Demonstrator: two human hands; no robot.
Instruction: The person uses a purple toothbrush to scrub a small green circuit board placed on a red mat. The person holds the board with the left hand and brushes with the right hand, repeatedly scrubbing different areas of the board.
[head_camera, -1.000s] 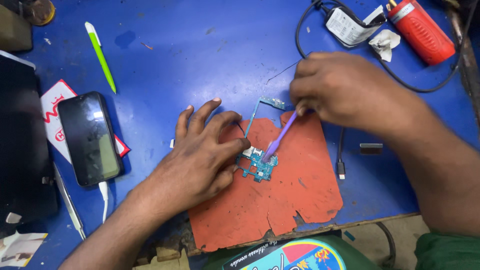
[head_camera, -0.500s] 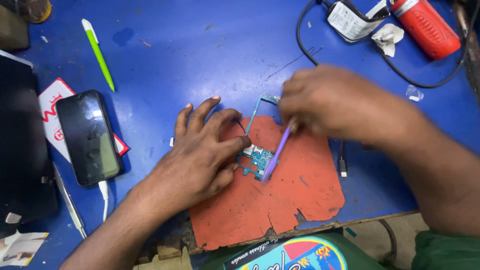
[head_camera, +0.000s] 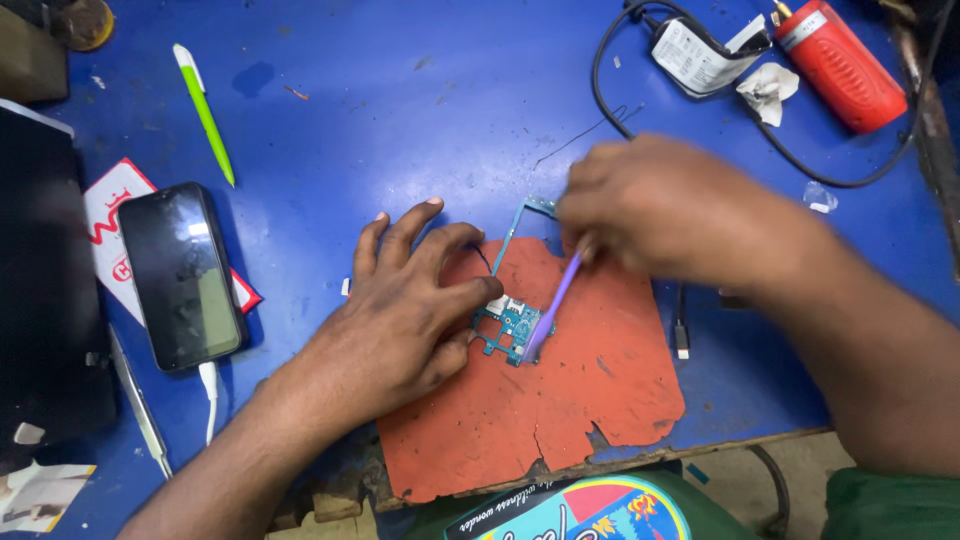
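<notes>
On orange mat (head_camera: 600, 400): left hand (head_camera: 405, 320) pins circuit board (head_camera: 508, 328); right hand (head_camera: 660, 210) grip closed on purple brush (head_camera: 555, 300).

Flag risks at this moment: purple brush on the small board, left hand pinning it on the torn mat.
1. The left hand pins the circuit board at one edge only; a hard stroke of the purple brush in the right hand might pivot it.
2. The orange mat is cracked and reaches the table's front edge; loosened parts could roll off.
3. Bare fingers on the board may smudge contacts.
</notes>
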